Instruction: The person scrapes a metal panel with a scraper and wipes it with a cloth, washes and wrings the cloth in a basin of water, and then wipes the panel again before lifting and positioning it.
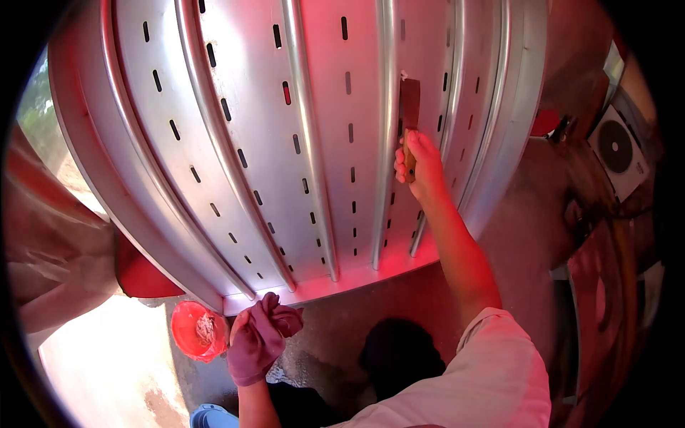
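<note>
A large metal panel (325, 107) with raised round ribs and rows of dark slots fills the middle of the view. My right hand (421, 162) is closed around the wooden handle of a flat-bladed scraper (409, 103). Its blade points up and lies against the panel beside a rib, with a small whitish bit at its top edge. Near the panel's lower left corner, my left hand (240, 327) holds a bunched maroon cloth (262, 341), which covers most of the fingers.
A red bucket (181, 329) with pale scraps inside stands at the lower left, beside the panel's corner. Below it is the rim of a blue basin (214, 416). A white unit with a round black fan (618, 151) is at the far right.
</note>
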The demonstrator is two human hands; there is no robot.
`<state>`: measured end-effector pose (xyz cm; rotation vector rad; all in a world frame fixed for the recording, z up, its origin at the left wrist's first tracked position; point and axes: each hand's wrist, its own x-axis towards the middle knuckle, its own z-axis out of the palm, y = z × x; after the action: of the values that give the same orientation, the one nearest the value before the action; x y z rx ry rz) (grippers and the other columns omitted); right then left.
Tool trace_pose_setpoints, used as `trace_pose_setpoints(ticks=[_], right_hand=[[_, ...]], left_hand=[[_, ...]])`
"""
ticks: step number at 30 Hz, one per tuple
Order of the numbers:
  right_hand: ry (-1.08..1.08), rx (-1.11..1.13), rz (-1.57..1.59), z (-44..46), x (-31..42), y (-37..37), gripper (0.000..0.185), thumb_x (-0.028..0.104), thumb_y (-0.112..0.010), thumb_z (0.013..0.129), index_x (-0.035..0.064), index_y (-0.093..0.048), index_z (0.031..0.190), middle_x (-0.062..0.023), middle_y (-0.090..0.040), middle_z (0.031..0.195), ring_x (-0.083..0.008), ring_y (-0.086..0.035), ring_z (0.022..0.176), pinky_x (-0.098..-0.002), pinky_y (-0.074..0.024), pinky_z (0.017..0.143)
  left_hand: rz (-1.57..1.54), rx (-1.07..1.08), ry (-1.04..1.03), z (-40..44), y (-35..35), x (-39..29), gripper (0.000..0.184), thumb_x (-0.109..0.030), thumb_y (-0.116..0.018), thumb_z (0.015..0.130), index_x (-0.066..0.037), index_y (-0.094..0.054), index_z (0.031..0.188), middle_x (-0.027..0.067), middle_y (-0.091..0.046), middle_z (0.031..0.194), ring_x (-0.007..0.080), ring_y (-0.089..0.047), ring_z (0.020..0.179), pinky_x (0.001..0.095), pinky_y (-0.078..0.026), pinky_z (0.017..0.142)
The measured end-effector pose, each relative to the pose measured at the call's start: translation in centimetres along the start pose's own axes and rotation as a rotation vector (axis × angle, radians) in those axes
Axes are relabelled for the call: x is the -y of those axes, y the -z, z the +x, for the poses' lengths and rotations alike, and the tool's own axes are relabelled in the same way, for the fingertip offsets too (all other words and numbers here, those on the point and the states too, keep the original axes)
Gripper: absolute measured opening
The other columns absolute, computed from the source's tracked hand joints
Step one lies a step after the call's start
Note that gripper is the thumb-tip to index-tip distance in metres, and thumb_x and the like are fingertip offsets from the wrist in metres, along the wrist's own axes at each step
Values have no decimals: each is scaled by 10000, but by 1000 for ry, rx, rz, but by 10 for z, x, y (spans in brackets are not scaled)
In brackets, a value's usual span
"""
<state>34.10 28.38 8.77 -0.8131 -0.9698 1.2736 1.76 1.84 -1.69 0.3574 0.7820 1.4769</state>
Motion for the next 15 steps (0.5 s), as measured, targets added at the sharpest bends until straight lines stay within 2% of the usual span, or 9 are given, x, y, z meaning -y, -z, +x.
trace_pose_setpoints(ticks=[3,5,8,9,11,14,15], right_hand=[[-62,-37,-34,-3,0,-1,286,335,-517,955,52,-477,954,-61,-517,643,-147,-470,456,-286,-355,384],[32,37,-18,10,7,-5,285,336,-520,953,54,-478,951,-63,-514,642,-149,-472,454,-289,-355,378],[52,29,79,6,4,10,276,326,-518,955,53,-481,943,-66,-514,647,-150,-473,454,-293,-358,374],[46,15,119,5,4,15,272,321,-516,957,52,-482,940,-66,-514,650,-150,-473,455,-294,-361,374],[3,50,-26,-1,2,18,265,312,-510,960,49,-483,945,-66,-514,657,-147,-474,458,-291,-366,375],[45,87,-98,13,19,6,263,306,-501,965,44,-481,960,-68,-512,659,-142,-477,461,-285,-372,375],[73,89,-94,15,24,3,263,305,-497,966,42,-480,967,-69,-512,658,-141,-479,462,-283,-374,374]], left_hand=[[-264,88,84,-1,-12,0,463,-216,-372,963,128,-418,1269,105,-523,1183,186,-456,1071,312,-302,1048],[-348,166,146,-5,-23,-4,457,-199,-389,959,133,-413,1272,99,-514,1198,179,-455,1072,293,-331,1008],[3,26,31,-2,-16,3,454,-160,-426,944,135,-394,1288,82,-488,1213,166,-437,1067,259,-331,983],[-55,52,38,4,-10,6,454,-152,-430,944,133,-389,1294,81,-482,1225,161,-433,1077,254,-329,987],[-173,87,69,7,5,11,455,-137,-438,943,131,-379,1306,77,-471,1249,152,-424,1097,245,-323,996],[-669,417,369,4,-28,-4,448,-134,-430,956,127,-374,1316,52,-476,1236,118,-412,1115,220,-308,1011],[-510,289,286,3,-22,1,451,-134,-437,955,130,-373,1314,47,-473,1212,112,-407,1091,210,-312,994]])
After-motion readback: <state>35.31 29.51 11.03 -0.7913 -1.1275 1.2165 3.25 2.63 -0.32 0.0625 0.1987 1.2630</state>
